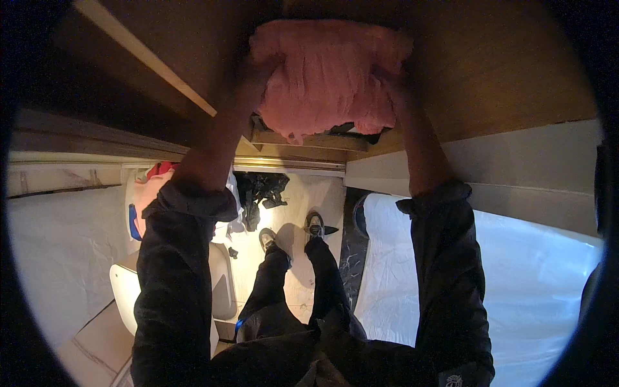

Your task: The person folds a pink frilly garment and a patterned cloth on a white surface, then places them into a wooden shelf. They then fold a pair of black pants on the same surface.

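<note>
A bunched pink cloth (329,77), thin and gathered into folds, is at the far middle, inside a dim wooden compartment. My left hand (263,72) grips its left side and my right hand (391,82) its right side. Most of the fingers are sunk in the folds or lost in shadow. Both arms stretch forward, dark sleeves rolled up on the forearms. Under the cloth's lower edge, some dark items (351,128) show on a wooden ledge (309,139); I cannot make out what they are.
A pale wooden strip (151,61) crosses the compartment's left side. Below, black garments (261,188) lie on the light floor, beside pink and red fabric (149,187). A white chair (126,284) stands at left. On the right is a surface under clear plastic sheeting (535,284).
</note>
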The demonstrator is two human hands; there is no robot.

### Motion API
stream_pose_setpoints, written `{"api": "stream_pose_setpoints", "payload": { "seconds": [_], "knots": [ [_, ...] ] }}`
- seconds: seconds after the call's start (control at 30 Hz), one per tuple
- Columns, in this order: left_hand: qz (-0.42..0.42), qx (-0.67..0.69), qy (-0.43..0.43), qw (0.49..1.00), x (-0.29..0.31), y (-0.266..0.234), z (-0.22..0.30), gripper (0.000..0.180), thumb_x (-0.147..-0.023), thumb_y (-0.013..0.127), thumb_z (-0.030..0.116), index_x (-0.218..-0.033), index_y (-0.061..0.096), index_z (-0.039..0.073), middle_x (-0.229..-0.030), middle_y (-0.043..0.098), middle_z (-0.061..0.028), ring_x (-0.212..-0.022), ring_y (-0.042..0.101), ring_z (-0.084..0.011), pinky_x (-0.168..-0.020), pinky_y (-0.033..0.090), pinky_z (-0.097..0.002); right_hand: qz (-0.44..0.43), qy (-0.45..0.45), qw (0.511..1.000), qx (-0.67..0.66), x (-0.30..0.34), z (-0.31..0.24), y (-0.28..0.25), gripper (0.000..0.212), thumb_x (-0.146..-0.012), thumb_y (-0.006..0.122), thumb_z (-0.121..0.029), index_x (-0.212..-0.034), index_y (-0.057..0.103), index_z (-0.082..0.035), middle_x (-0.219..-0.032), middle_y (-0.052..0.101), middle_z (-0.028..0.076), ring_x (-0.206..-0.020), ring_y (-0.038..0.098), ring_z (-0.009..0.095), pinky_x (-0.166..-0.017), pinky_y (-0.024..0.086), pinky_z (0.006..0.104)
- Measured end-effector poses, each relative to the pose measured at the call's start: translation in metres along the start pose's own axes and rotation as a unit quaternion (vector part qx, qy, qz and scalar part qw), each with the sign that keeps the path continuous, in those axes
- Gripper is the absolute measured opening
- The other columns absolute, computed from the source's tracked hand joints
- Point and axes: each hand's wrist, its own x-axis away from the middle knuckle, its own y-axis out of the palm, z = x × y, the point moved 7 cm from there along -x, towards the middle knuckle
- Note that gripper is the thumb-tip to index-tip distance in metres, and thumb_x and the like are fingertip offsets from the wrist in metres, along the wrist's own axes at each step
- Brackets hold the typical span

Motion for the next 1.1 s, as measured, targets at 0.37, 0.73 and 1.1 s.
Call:
{"api": "stream_pose_setpoints", "payload": {
  "seconds": [0.37,0.73,1.1],
  "knots": [
    [-0.025,-0.016,0.014,0.999,-0.079,0.01,-0.059,0.05,-0.097,0.07,0.039,-0.131,0.064,0.003,-0.125,0.069,-0.0136,-0.112,0.066,-0.0273,-0.095,0.054,-0.0409,-0.024,-0.073,0.997,0.019,-0.084,0.013,0.025,0.078,-0.088,0.082,-0.038,-0.149,0.048,-0.002,-0.139,0.059,0.016,-0.125,0.058,0.03,-0.105,0.048,0.0418],
    [-0.007,0.223,0.057,0.973,-0.089,0.021,0.029,0.034,-0.1,0.07,0.026,-0.126,0.067,0.004,-0.123,0.067,-0.0093,-0.109,0.064,-0.0231,-0.095,0.054,-0.0372,0.039,-0.227,0.973,0.033,-0.134,-0.056,0.024,0.075,-0.088,0.081,-0.036,-0.148,0.049,-0.003,-0.138,0.06,0.017,-0.125,0.058,0.031,-0.106,0.048,0.0426],
    [0.007,0.233,0.051,0.971,-0.092,0.022,0.037,0.031,-0.101,0.069,0.025,-0.124,0.066,0.004,-0.121,0.067,-0.0077,-0.107,0.063,-0.0217,-0.095,0.054,-0.0359,0.05,-0.237,0.967,0.078,-0.126,-0.048,0.007,0.072,-0.088,0.081,-0.034,-0.147,0.051,-0.004,-0.137,0.061,0.017,-0.126,0.059,0.032,-0.106,0.048,0.0435]
  ]
}}
